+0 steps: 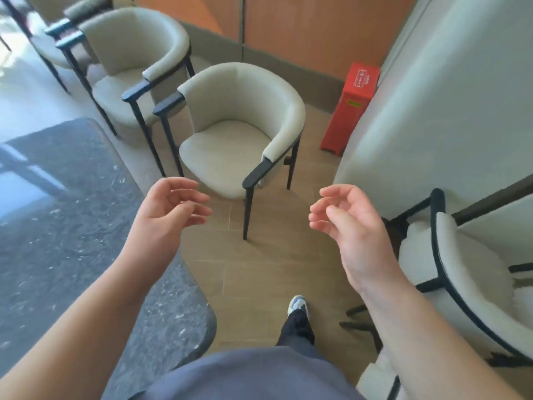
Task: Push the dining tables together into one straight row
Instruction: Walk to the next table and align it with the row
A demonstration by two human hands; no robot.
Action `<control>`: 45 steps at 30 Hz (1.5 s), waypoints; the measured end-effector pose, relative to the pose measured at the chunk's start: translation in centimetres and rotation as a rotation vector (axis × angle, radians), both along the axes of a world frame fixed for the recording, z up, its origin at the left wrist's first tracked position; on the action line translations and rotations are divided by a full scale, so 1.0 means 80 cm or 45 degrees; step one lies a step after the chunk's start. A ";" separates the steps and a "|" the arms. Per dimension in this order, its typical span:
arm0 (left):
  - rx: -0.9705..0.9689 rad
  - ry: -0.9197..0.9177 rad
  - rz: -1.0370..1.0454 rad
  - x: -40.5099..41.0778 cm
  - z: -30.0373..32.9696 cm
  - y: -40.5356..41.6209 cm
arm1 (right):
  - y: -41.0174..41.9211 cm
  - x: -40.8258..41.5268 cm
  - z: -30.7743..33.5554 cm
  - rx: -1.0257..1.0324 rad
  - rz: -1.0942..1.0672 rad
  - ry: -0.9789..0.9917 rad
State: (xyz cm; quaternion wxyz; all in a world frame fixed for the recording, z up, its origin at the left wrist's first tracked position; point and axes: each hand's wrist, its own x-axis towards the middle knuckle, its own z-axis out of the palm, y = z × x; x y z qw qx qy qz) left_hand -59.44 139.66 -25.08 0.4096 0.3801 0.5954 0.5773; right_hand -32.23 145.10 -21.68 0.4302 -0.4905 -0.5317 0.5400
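Only one dark speckled surface (pixel 86 226) is seen, at the near left; no joined row is shown, so pushing seems still to be done. Both the left hand (pixel 170 209) and right hand (pixel 349 223) are held loosely curled and empty, facing a chair (pixel 230 140).

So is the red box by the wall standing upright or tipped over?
Upright: the red box stands on its base on the floor, top face up.
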 end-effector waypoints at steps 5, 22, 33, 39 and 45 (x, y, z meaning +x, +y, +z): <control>-0.045 -0.032 0.330 0.035 -0.004 0.062 | 0.147 -0.002 0.000 -0.058 0.363 -0.056; 0.088 -0.076 1.146 -0.071 0.003 0.048 | 0.282 -0.288 0.010 -0.108 1.157 -0.055; 0.131 -0.121 1.562 -0.165 -0.004 -0.020 | 0.257 -0.497 0.027 -0.041 1.566 -0.130; 0.110 -0.146 1.863 -0.193 -0.013 -0.037 | 0.216 -0.608 0.016 -0.046 1.875 -0.184; 0.003 -0.149 2.179 -0.243 -0.033 -0.020 | 0.216 -0.731 -0.007 -0.042 2.211 -0.189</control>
